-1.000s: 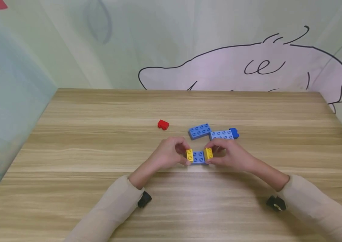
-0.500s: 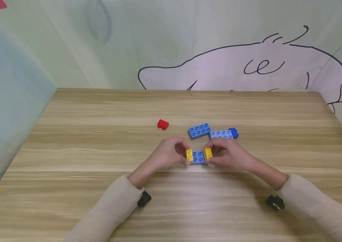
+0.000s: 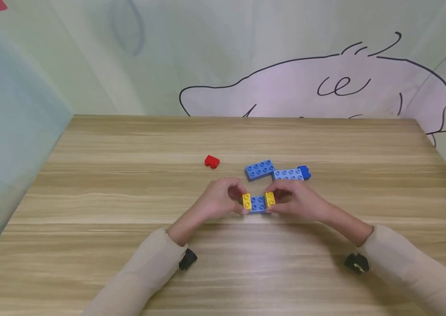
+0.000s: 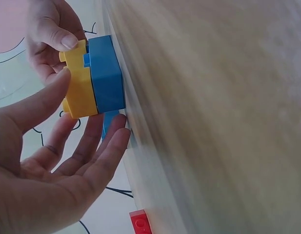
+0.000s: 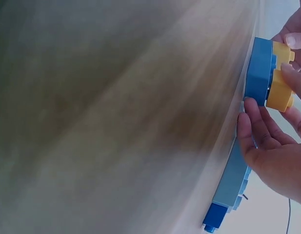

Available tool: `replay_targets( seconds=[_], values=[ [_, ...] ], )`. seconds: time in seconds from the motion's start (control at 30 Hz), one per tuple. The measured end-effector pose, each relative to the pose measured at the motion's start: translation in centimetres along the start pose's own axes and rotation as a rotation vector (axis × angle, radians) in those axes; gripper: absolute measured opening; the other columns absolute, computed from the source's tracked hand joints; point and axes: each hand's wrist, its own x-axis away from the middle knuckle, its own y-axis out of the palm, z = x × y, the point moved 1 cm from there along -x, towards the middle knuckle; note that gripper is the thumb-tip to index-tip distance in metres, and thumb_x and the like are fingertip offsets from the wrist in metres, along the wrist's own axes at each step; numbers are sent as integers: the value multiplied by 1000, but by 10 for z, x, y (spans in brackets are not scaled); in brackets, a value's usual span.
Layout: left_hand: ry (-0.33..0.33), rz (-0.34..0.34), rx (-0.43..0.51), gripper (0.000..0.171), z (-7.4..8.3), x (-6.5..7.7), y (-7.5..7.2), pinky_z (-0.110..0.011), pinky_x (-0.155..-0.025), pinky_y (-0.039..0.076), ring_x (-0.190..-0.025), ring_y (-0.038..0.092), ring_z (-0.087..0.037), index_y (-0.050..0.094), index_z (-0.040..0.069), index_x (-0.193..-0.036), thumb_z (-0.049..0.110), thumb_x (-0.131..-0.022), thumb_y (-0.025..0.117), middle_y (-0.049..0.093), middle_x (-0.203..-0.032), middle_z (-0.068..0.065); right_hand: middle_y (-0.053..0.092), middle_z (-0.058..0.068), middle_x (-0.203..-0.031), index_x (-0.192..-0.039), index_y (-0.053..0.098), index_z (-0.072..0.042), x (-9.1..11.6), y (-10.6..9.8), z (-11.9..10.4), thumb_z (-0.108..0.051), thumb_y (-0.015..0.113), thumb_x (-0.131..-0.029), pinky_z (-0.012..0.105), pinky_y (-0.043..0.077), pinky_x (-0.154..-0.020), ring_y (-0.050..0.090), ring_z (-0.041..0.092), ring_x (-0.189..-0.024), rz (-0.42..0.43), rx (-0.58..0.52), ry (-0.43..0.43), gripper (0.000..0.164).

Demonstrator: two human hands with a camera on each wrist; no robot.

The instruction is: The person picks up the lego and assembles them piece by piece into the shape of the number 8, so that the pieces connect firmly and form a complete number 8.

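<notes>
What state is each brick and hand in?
Left hand: pinches left yellow brick
Right hand: pinches right yellow brick
Left yellow brick: seated on the front blue brick
Right yellow brick: over its other end, tilted, apparently not fully seated
Front blue brick: studs up
Rear blue brick: studs up
Light blue brick: studs up, partly hidden
Dark blue brick: tipped on its side
Red brick: tipped on its side
</notes>
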Motion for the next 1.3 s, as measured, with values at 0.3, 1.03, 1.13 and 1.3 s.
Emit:
replay_targets(
  seconds=[0.3, 1.03, 1.13, 1.3],
  values=[
    [7, 2, -3, 29, 0, 0, -1, -29, -79, 48, -87, 58, -19, 63, 8, -92, 1, -68, 78, 62, -90, -1, 59, -3, -85, -103, 64, -6, -1, -2, 1, -16, 76, -74, 28, 51, -71, 54, 16, -77, -8, 12, -2, 33],
    [8, 1, 4, 29, -1, 0, 1, -30, -79, 48, -86, 58, -19, 63, 8, -92, 1, -69, 78, 62, -90, -1, 60, -2, -89, -108, 63, -7, 1, -5, 7, -23, 73, -77, 29, 50, -72, 54, 16, -81, -52, -21, -10, 36],
    [3, 2, 4, 29, -1, 0, 1, -30, -79, 48, -87, 57, -19, 63, 8, -92, 1, -69, 78, 62, -90, 0, 61, 0, -95, -110, 63, -6, 2, -13, 9, -20, 73, -77, 30, 50, -74, 55, 17, -83, -65, -35, -22, 37],
    [-11, 3, 3, 29, 0, 0, 1, -30, -80, 48, -87, 57, -19, 63, 9, -92, 1, -69, 77, 62, -90, 0, 62, 6, -105, -109, 63, -4, 5, -35, 13, -13, 72, -79, 34, 48, -78, 53, 21, -90, -10, -25, 12, 33]
  ],
)
